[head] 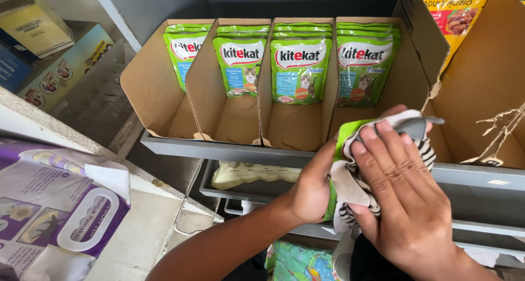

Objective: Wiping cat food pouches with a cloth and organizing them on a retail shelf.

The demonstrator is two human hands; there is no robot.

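Purple-white plastic bag far L. Open brown cardboard display box on grey shelf, four rows green pouches stocked. L hand grips green foil pouch; R hand presses striped grey-white cloth on it, wiping unfinished.

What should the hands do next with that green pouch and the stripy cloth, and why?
Probably slide the green pouch back into the right-hand cardboard slot. The left hand grips it from behind while the right hand presses the striped cloth onto its front, and that slot has bare room in front of its row.
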